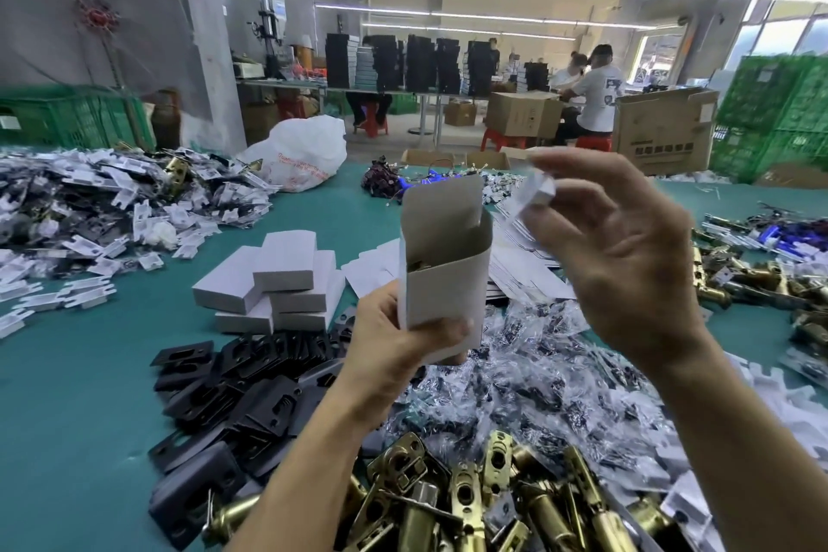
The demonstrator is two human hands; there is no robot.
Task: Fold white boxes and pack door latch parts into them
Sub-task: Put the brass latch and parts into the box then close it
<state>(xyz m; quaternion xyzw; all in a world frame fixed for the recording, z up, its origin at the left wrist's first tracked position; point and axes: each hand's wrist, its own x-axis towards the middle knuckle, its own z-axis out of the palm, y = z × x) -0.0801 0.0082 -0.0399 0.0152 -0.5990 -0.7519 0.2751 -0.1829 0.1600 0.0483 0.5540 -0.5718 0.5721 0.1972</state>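
My left hand grips the bottom of an upright white box whose top flap stands open; a brass part shows just inside it. My right hand is raised to the right of the box's mouth and pinches a small clear plastic packet between thumb and fingers. Brass door latches lie heaped at the front, black strike plates to the left, and clear bagged parts under my hands.
Several closed white boxes are stacked on the teal table. Flat box blanks lie behind the held box. White plastic pieces are piled far left, more latches far right. People work at tables behind.
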